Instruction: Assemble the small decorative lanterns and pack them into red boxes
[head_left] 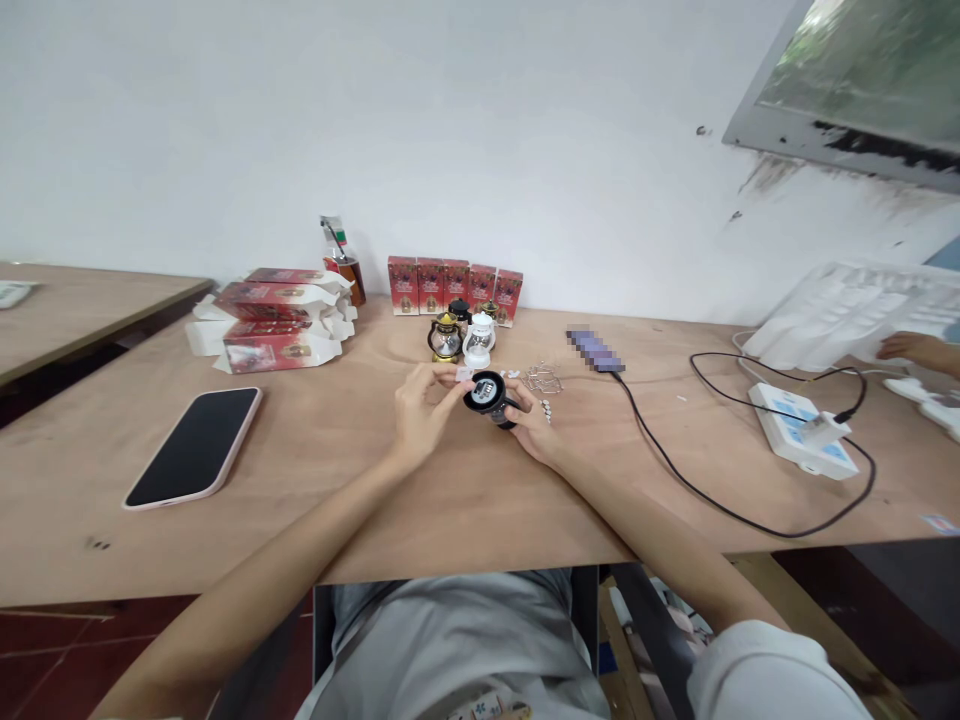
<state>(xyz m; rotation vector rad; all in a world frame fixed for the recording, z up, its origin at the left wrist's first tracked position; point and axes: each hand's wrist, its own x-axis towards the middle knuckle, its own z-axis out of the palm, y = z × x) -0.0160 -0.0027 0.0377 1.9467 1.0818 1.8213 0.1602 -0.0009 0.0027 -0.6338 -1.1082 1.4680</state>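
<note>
lantern (489, 389), black, lay tilted in my right hand (531, 418), fingers closed around its body, a pale disc in its round end facing me. my left hand (421, 412) was partly curled, thumb tip at the lantern's rim; i could not tell if it gripped the small pale piece (465, 373) by its fingertips. white lantern (479, 343) and gold lantern (445, 341) stood just beyond on the table (450, 520).
</note>
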